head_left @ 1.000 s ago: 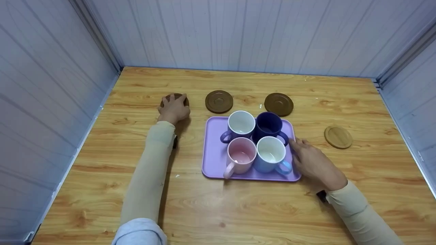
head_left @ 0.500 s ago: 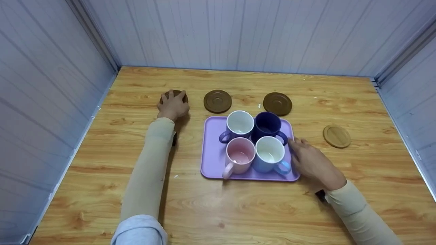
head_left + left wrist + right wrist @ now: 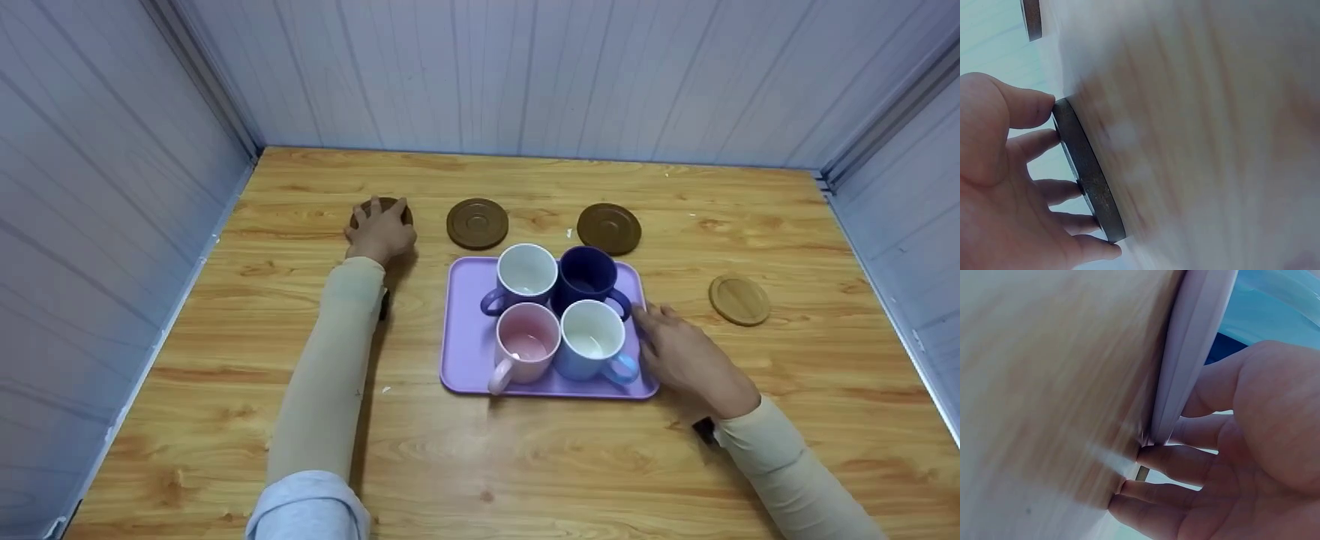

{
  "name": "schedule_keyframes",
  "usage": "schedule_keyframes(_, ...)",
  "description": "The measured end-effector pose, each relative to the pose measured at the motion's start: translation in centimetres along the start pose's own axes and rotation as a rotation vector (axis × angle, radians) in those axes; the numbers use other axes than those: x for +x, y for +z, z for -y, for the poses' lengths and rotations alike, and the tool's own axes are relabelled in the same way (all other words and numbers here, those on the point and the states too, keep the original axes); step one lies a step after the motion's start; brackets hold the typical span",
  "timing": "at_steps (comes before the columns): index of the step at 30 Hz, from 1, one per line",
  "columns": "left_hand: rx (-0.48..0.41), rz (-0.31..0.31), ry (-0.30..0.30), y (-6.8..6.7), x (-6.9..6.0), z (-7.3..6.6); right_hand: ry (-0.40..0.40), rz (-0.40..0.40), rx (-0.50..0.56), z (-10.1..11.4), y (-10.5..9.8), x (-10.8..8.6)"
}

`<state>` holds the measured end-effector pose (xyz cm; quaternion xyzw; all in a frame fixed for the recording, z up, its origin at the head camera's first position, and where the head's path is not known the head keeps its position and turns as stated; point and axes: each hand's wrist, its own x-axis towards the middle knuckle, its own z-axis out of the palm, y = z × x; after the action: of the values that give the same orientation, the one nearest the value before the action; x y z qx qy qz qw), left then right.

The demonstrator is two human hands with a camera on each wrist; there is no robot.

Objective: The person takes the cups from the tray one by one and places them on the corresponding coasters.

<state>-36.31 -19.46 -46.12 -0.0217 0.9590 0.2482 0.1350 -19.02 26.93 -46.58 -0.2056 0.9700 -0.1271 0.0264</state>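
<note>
At the back left, my left hand spreads over a dark brown wooden coaster, thumb and little finger at its rim and the other fingers on its face. The coaster lies on the table. Beside the right edge of a lilac tray, my right hand touches the rim, with some fingertips on the tabletop. Close together on the tray stand several mugs: a purple one with white inside, a navy one, a pink one and a light blue one.
Two more dark brown coasters, a left one and a right one, lie behind the tray. A lighter wooden coaster is to its right. Pale panel walls border the wood-grain table at the back and sides.
My left hand has slid its coaster slightly away, toward the back wall. My right hand, the tray and the mugs hold their places; the head view shifts a little.
</note>
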Motion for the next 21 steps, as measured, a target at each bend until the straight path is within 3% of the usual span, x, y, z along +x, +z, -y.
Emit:
schedule_keyframes(6,-0.038,-0.010,0.029,-0.1,-0.3,0.1,0.006,0.008,0.000,0.1,-0.1,-0.1)
schedule_keyframes(11,-0.062,-0.067,0.043,-0.6,-1.0,-0.1,0.015,0.013,-0.003,0.1,-0.1,-0.1)
schedule_keyframes(21,-0.072,-0.182,0.093,-2.9,-4.3,-2.2,0.035,0.043,0.006,0.0,-0.1,0.0)
